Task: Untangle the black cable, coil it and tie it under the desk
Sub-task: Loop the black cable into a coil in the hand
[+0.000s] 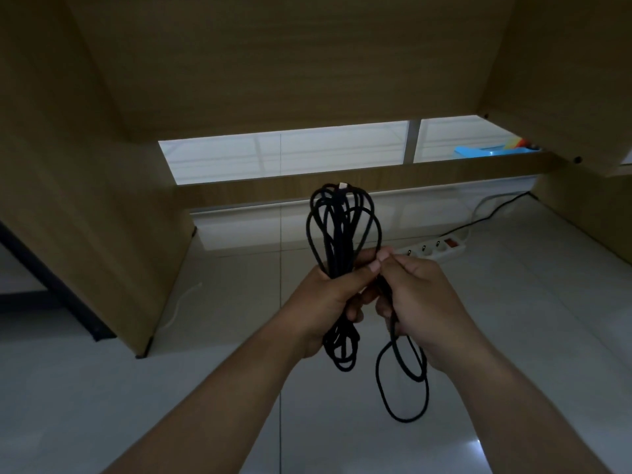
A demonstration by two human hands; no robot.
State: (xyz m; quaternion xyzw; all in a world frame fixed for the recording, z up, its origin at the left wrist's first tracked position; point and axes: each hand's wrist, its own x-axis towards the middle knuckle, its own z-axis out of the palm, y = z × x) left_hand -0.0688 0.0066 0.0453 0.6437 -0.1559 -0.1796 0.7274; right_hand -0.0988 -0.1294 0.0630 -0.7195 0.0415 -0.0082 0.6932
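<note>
**Tail hanging right of the bundle, right hand nearest it**

I am reading the left hand [328, 302] first: its grip is closing round the waist of the coiled black cable [338, 234], fingers curling over the gathered strands and holding them as one bundle. The right hand [420, 295] is sitting just beside it, fingertips touching the left hand's, and its grip is narrow, thumb and forefinger pinching a single strand.

Working outward, the bundle's long axis is running straight away from me. One set of loops is fanning out beyond the left hand toward the lower rail [376, 181] of the worktop, and a shorter set is dangling below the left wrist. A pale connector tip [343, 184] is showing at the far end of the loops.

The free tail [405, 420] is leaving the pinch and hanging below the right hand in a loose loop (clear of the bundle, to its right). That is the relation I am steering by. I judge the coiling to be nearly done, with the tail lying right of the waist and across the bundle's axis. The right hand is therefore the one placed to carry it round.

Farther out, a white power strip [441, 249] is lying on the tiled floor [205, 371], well apart from both hands.
</note>
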